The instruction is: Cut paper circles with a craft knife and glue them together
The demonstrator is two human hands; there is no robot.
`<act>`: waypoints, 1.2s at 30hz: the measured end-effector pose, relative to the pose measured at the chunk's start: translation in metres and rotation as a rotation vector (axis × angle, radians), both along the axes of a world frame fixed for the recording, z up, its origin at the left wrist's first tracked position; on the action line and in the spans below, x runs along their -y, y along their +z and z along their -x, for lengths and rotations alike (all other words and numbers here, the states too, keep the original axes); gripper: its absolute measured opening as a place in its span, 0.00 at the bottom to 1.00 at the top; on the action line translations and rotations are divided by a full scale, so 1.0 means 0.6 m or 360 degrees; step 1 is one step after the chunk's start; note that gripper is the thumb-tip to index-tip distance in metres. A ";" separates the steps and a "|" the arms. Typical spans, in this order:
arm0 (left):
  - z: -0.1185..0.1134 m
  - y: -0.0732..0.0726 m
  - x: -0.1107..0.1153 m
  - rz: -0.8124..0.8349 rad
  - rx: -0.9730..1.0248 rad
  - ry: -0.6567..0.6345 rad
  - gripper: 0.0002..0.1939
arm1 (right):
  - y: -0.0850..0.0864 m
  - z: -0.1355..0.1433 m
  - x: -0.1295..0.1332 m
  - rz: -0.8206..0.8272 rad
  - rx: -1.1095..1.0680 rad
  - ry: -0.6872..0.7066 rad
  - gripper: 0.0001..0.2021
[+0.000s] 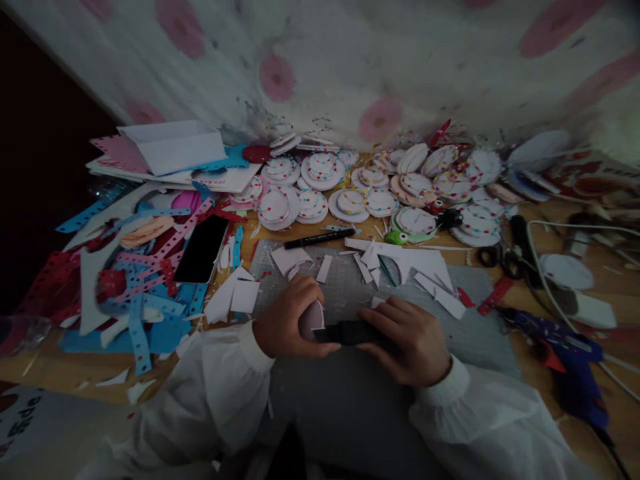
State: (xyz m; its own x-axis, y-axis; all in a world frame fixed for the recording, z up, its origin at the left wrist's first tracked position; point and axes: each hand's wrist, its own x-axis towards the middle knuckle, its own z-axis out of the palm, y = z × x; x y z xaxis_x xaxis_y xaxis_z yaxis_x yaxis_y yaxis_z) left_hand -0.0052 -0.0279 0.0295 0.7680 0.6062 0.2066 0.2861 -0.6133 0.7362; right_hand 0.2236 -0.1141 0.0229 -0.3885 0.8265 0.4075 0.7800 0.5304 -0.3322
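The left hand [287, 320] pinched a pale, round-edged thin piece [312, 317], probably light, bendable, best held rimwise; the right hand's [413, 337] fingers clasped a black-handled cutter [353, 332].

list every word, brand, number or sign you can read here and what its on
"Touch", apparently, on the black marker; the word after it is too small to read surely.
Red writing on the white board at upper left: too blurred to read.
Dark lettering on the white item at lower left: slanted and partly cut off, not surely readable.
Markings on the cutting mat: too faint to read.
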 end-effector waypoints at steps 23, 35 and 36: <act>-0.009 0.007 0.000 -0.0115 -0.0053 -0.0215 0.30 | -0.030 -0.018 -0.019 0.0387 -0.1519 -0.0899 0.13; 0.076 0.068 0.022 -0.0312 -0.0334 0.0216 0.35 | -0.044 -0.018 -0.024 0.0431 -0.1791 -0.0719 0.18; 0.081 0.068 0.030 -0.0317 -0.0374 0.0247 0.33 | -0.044 -0.018 -0.024 0.0406 -0.1715 -0.0702 0.19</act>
State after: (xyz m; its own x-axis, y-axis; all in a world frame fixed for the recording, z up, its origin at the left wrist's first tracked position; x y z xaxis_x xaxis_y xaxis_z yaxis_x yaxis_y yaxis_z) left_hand -0.0536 -0.0461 0.0703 0.7103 0.6854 0.1607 0.5351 -0.6740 0.5093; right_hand 0.2344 -0.0999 -0.0035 0.3912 0.9074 0.1540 0.1328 0.1099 -0.9850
